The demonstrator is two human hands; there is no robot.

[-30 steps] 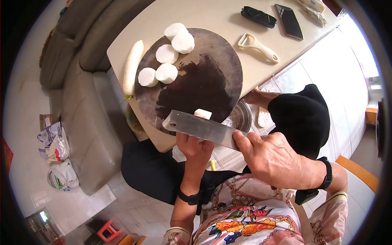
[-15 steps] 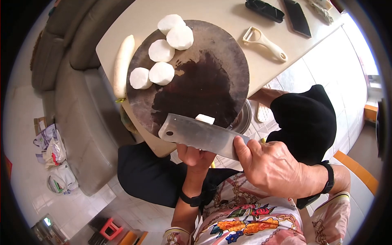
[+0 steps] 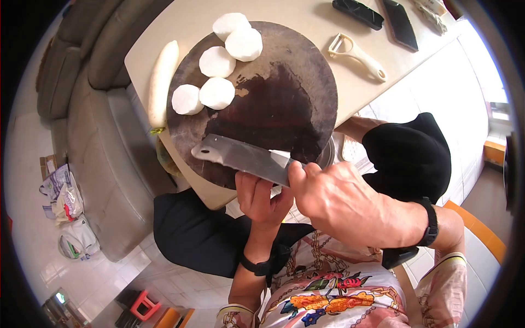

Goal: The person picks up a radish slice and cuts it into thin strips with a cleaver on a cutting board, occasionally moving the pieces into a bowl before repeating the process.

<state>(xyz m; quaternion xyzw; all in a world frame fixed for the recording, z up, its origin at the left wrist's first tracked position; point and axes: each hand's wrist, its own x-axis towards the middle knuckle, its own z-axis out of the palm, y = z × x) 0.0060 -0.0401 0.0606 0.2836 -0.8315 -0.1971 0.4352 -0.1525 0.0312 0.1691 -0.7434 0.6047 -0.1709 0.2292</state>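
My right hand (image 3: 328, 191) is closed round the handle of a wide steel cleaver (image 3: 240, 156), whose blade lies across the near part of a round wooden chopping board (image 3: 306, 65). Close below the blade, my left hand (image 3: 262, 199) has its fingers curled round a white radish piece. A corner of this radish piece (image 3: 280, 157) shows past the blade's far edge, while the rest is hidden by the blade and fingers. Several peeled, thick radish rounds (image 3: 217, 93) sit at the board's far left. Dark wetness covers the board's middle.
A whole white radish (image 3: 163, 85) lies left of the board on the table (image 3: 191, 16). To the right are a cream peeler (image 3: 358, 57), a black case-like object (image 3: 358, 13) and a dark phone-like slab (image 3: 400, 24). A metal bowl rim (image 3: 330, 153) shows below the board's right edge.
The cleaver and my right hand have moved up and to the left, and the blade has turned slightly. My left hand has shifted slightly up. The radish rounds stay in place on the board.
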